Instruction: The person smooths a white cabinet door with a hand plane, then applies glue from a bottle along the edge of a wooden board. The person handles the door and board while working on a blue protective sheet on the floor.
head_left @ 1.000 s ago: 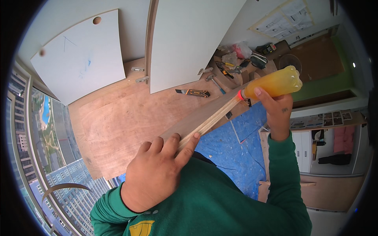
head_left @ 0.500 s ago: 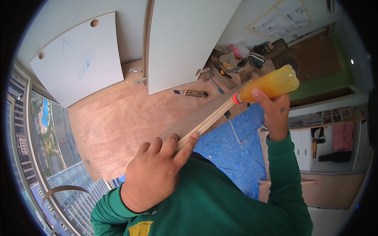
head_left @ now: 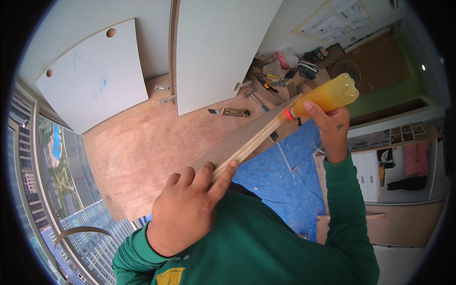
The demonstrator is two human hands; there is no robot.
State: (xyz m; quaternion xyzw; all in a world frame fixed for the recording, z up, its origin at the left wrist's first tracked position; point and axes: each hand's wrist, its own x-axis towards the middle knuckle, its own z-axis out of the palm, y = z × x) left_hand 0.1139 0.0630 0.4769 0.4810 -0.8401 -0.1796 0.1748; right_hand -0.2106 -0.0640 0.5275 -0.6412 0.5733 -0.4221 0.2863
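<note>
My left hand [head_left: 187, 206] is closed over the near end of a plywood board [head_left: 254, 143], thumb along its pale layered edge and fingers over its grey-brown face. In my right hand [head_left: 332, 128] is a clear plastic bottle [head_left: 327, 96] of yellow-amber liquid, tilted with its red cap [head_left: 289, 114] down at the far part of the board's edge. An amber wet patch shows on the edge beside the cap. Whether the cap touches the wood is hard to tell.
A utility knife [head_left: 229, 112] and a hammer [head_left: 256, 99] lie on the wooden worktop [head_left: 142, 147]. Beyond are piled tools and a leaning white door panel [head_left: 216, 52] with hinges. A white board [head_left: 97, 78] leans at left, by the window. Blue sheeting [head_left: 280, 180] covers the floor.
The red cap has shifted slightly right, and an amber wet patch now shows on the board's edge beside it. My left hand keeps its hold on the board.
</note>
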